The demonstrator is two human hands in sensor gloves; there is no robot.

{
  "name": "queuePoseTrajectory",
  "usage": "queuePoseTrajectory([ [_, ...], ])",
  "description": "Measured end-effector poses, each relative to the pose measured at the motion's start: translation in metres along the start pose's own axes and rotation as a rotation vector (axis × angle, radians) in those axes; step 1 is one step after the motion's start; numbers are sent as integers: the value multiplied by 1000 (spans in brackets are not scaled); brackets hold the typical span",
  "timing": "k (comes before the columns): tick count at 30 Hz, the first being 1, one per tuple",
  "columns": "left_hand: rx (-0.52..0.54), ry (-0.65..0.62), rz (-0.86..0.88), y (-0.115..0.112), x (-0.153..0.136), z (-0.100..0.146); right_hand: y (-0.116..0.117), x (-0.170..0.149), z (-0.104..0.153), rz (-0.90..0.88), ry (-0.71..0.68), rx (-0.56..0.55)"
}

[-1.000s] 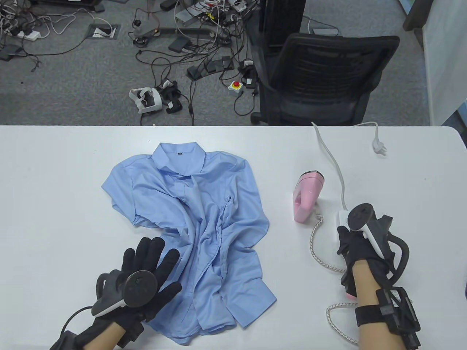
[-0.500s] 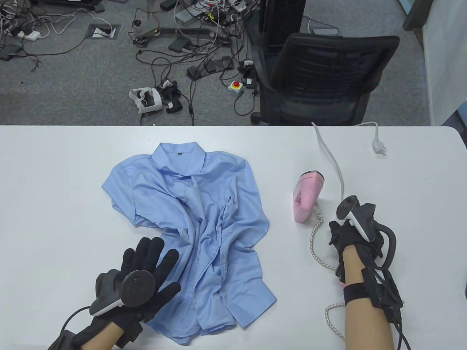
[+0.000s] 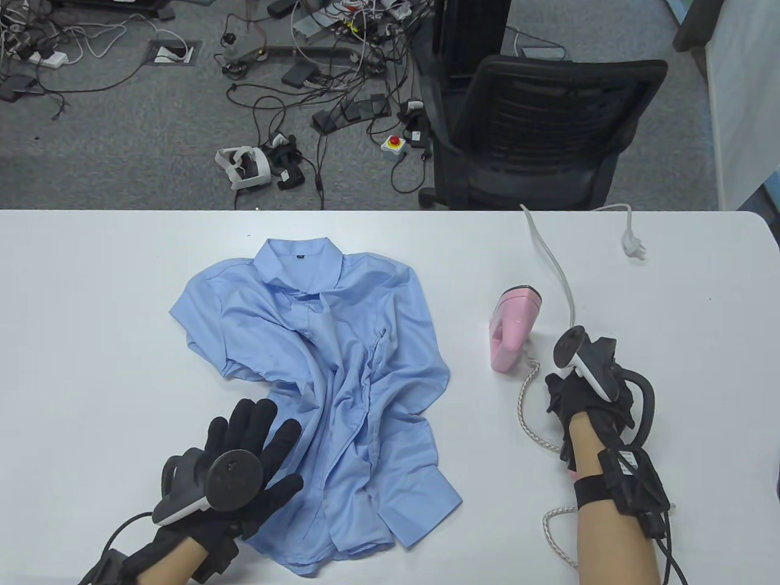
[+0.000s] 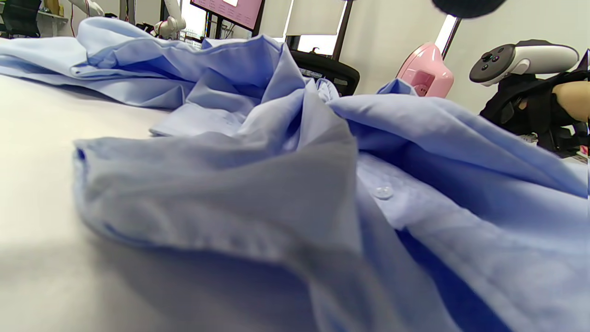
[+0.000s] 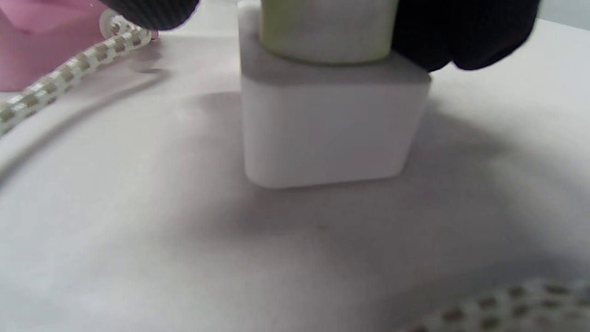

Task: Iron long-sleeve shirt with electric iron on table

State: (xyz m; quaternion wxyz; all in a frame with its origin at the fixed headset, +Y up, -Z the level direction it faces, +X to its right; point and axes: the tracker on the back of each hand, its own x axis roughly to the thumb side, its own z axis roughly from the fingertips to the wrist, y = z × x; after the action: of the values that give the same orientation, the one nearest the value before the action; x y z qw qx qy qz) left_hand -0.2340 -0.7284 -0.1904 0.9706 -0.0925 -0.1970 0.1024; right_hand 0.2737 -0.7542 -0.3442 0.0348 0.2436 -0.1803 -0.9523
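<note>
The shirt (image 3: 323, 390) lay crumpled mid-tabletop (image 3: 91, 304) under the left hand's (image 3: 250, 451) flat, spread fingers, while the right hand (image 3: 582, 399) pinched a plug (image 5: 327, 32) into a socket block (image 5: 329, 129), whose cord (image 3: 527, 408) risked toppling the upright iron (image 3: 512, 329).

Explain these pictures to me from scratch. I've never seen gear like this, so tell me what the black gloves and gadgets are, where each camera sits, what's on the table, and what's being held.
There is no machine here: a person wears black sensor gloves, with a tracker like a game controller strapped to the back of each hand. One camera looks down at the white table; one more sits on each wrist, close to the surface.

On the table lie a crumpled blue shirt, a pink iron standing on end with its braided cord, and a white cable whose plug lies loose.

The left hand rests flat, fingers spread, on the shirt's lower edge. The right hand is at a white socket block; the right wrist view shows its fingertips gripping a plug seated on top.
</note>
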Motion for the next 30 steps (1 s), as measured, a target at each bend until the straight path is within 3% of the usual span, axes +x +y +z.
queuePoseTrajectory([
  [10,-31,9,15,-3,-3,-4,-2,3,-3,35,-35,-1],
  [15,9,-8,13,0,2,0,0,0,-1,31,-42,1],
  [21,-6,-24,32,-4,3,-1,-1,-31,2,-256,3,89],
  [26,79,-54,49,4,5,4,-40,-52,47,-389,-5,-246],
  [30,90,-72,57,4,8,5,-69,-48,95,-504,-156,-277],
])
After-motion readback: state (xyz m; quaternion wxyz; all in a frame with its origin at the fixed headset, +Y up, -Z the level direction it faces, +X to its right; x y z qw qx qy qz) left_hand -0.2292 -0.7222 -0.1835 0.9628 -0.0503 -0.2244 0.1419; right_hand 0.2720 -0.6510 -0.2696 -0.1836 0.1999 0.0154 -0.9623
